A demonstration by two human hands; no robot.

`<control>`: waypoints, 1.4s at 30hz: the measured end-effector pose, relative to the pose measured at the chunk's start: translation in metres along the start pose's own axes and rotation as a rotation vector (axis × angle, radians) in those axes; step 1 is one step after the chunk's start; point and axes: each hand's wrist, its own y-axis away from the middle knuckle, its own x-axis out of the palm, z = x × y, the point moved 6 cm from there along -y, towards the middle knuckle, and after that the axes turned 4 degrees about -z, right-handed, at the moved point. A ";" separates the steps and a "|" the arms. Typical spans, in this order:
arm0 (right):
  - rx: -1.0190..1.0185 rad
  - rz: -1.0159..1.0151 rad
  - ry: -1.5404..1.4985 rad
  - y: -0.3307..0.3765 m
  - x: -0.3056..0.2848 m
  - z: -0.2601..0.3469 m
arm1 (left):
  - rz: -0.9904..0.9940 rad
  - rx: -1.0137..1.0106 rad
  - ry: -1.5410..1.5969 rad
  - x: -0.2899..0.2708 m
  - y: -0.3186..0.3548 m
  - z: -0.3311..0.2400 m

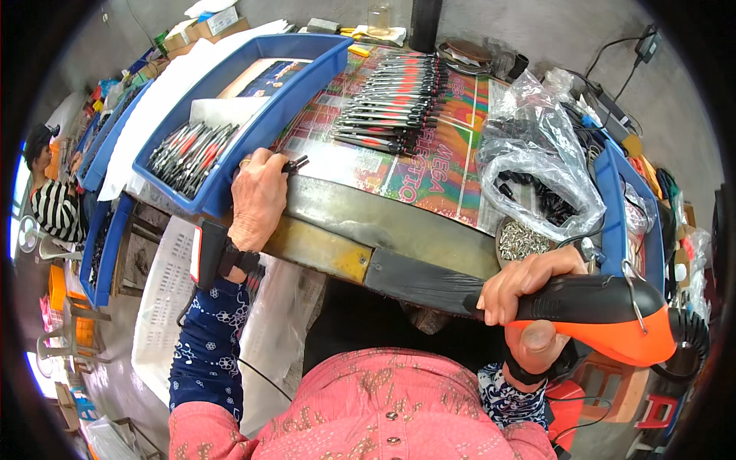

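Pink patterned shirt (376, 406) cloth lies nearest the camera, low in the view, before the worktop (414, 211). Beyond it to the right, the right hand (529, 295) wraps round the narrow front part of a black and orange power tool (606, 307), fingers curled over the top and thumb underneath. This tool lies crosswise just off the worktop's front edge: its long axis runs left to right, tilting slightly down to the right, with the nose pointing left and the coiled cord (688, 337) at the right end. The left hand (259, 192) is narrow, its fingers bent around short dark pieces (296, 164) whose ends stick out to the right and a little away from the person, beside the near corner of a blue tray (230, 165). Inside that tray, a heap of slim pen-like items (192, 157) leans mostly along the tray's own slant, far ends to the right. On the worktop's printed sheet, a row of similar slim items (395, 103) lies side by side, long axes roughly left to right, black ends right. Farther right sit a clear bag (537, 165) of black parts and a bowl of small metal pieces (524, 241).
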 end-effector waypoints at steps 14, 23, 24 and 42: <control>0.042 -0.047 -0.063 0.000 -0.023 -0.002 | -0.047 0.299 0.280 0.043 -0.074 -0.103; 0.038 -0.039 -0.147 0.000 -0.032 -0.005 | -0.024 0.345 0.299 0.063 -0.078 -0.108; 0.044 -0.041 -0.155 0.000 -0.033 -0.006 | -0.029 0.346 0.304 0.063 -0.078 -0.108; 0.030 -0.054 -0.078 -0.003 -0.020 -0.002 | -0.183 0.374 0.329 0.036 -0.072 -0.108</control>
